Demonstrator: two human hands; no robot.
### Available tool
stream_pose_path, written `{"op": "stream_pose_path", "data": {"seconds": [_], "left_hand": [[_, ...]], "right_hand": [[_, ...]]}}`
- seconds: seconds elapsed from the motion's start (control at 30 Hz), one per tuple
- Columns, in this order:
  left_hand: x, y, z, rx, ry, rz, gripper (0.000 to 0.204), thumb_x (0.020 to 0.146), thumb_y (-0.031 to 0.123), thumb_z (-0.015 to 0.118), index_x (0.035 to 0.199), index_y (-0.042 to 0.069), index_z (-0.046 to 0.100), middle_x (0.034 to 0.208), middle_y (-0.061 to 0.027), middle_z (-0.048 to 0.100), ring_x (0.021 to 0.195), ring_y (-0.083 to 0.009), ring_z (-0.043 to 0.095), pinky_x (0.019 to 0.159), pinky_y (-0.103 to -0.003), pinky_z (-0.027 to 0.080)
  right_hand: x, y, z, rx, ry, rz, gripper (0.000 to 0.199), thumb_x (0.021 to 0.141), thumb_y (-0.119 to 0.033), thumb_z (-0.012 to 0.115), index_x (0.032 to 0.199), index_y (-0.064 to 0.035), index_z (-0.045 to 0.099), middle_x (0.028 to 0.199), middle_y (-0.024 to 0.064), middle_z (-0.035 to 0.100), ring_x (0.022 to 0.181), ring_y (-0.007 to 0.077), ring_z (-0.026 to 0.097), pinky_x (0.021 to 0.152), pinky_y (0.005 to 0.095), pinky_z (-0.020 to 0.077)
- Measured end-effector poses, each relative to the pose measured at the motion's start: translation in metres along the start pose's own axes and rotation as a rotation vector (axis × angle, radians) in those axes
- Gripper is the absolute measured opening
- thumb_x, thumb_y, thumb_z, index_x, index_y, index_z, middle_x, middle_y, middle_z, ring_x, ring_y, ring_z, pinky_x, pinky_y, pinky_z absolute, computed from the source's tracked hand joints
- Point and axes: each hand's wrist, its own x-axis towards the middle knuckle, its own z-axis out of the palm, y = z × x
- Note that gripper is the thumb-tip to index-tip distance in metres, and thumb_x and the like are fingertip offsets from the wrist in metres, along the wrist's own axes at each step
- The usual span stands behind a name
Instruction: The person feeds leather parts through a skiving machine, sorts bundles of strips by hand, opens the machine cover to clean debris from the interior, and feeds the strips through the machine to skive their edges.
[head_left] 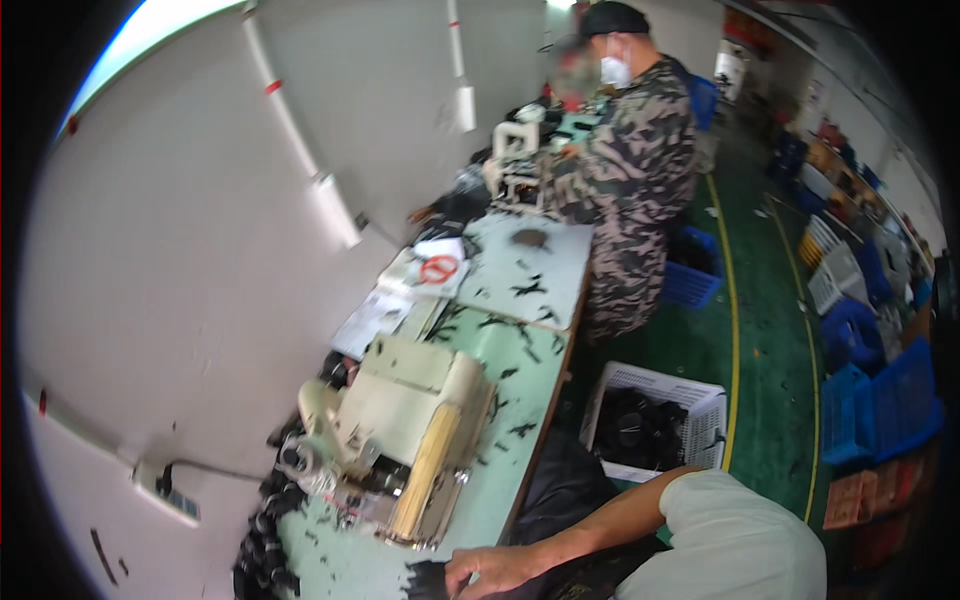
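Note:
My right hand (487,572) reaches in from the lower right, at the near edge of the pale green table (525,415). Its fingers are curled closed on a black fabric piece (428,580) with a ragged edge; part of the piece is cut off by the lower rim. Just beyond the hand stands a cream sewing machine (400,385), with a yellowish strip (425,475) along its side. Dark fabric (570,485) lies below my forearm, beside the table edge. My left hand is out of view.
Black scraps (522,430) litter the table. Papers (385,310) lie behind the machine; bunched black pieces (265,535) line the wall side. A white crate (710,400) holding black items stands on the floor. Farther off, a person in camouflage (640,170) works at another machine (515,145).

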Motion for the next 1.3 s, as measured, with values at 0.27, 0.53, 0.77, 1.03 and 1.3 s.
{"op": "stream_pose_path", "data": {"seconds": [0.27,0.53,0.77,1.03,1.3], "left_hand": [[0.018,0.006,0.011,-0.167,-0.025,0.085,0.063,0.071,0.023,0.065,0.125,-0.005,0.051,0.106,-0.0183,0.062,0.091,-0.0268,0.062,0.08,-0.035,0.051],[-0.029,-0.004,0.034,-0.39,0.09,0.179,0.055,0.076,0.02,0.065,0.123,-0.005,0.052,0.106,-0.0185,0.062,0.092,-0.0252,0.061,0.078,-0.034,0.051],[-0.07,-0.024,0.048,-0.631,0.256,0.265,0.048,0.08,0.018,0.065,0.121,-0.005,0.054,0.106,-0.0187,0.062,0.092,-0.0238,0.061,0.076,-0.033,0.051],[-0.065,0.0,0.085,-0.796,0.262,0.357,0.079,0.056,0.032,0.07,0.12,-0.009,0.049,0.109,-0.0227,0.058,0.1,-0.0341,0.056,0.092,-0.042,0.044],[-0.083,-0.014,0.062,-0.697,0.316,0.436,0.075,0.058,0.02,0.066,0.124,-0.009,0.047,0.113,-0.0214,0.057,0.098,-0.0324,0.062,0.089,-0.04,0.051]], "right_hand": [[0.007,0.008,-0.02,1.179,-0.238,0.49,0.036,0.093,-0.021,0.047,0.06,-0.0149,0.036,0.054,-0.0052,0.026,0.044,0.0087,0.029,0.049,0.0242,0.0331],[0.003,-0.017,-0.052,-0.858,-0.411,-0.052,0.016,0.074,-0.014,0.06,0.071,0.0011,0.06,0.058,0.0147,0.057,0.06,0.0335,0.06,0.059,0.0436,0.0481],[0.017,0.044,-0.032,-0.341,0.472,-0.05,0.025,0.092,-0.02,0.057,0.113,-0.0056,0.058,0.098,0.015,0.063,0.084,0.0313,0.062,0.07,0.0382,0.0494],[0.018,0.098,-0.104,-0.982,0.673,0.023,0.013,0.081,-0.012,0.062,0.079,-0.0037,0.053,0.075,0.0166,0.054,0.071,0.0378,0.054,0.062,0.0464,0.0437],[0.006,0.12,-0.082,-1.053,0.524,-0.065,0.025,0.07,0.008,0.059,0.09,-0.0035,0.049,0.084,0.0155,0.049,0.084,0.036,0.05,0.072,0.0443,0.0415]]}}
